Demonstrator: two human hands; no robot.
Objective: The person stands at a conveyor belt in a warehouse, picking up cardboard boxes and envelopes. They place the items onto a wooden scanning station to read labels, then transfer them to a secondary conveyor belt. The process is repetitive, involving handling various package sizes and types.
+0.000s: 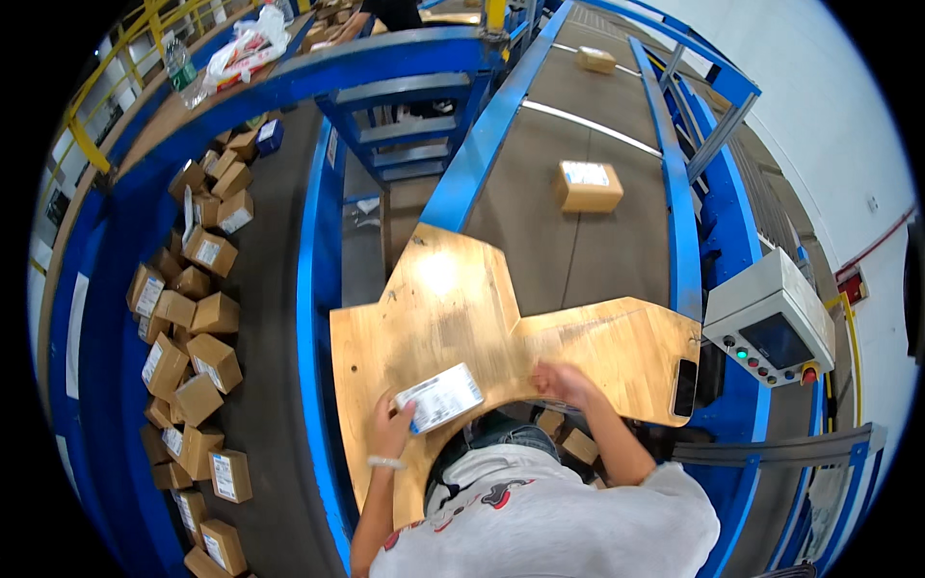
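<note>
My left hand (393, 427) grips a small flat parcel with a white label (440, 396) at the near edge of a wooden work board (453, 308). My right hand (564, 382) rests with bent fingers on the board's near edge, just right of the parcel, and holds nothing that I can see. Beyond the board a cardboard box with a white label (588, 185) lies on the grey conveyor belt (540, 222), and a smaller box (595, 60) sits farther up the belt.
Several labelled cardboard boxes (193, 328) crowd the dark belt to my left, inside blue rails (316, 289). A grey control box with buttons (771, 323) stands at right. A black phone (685, 386) lies on the board's right end. More boxes (568, 438) sit below the board.
</note>
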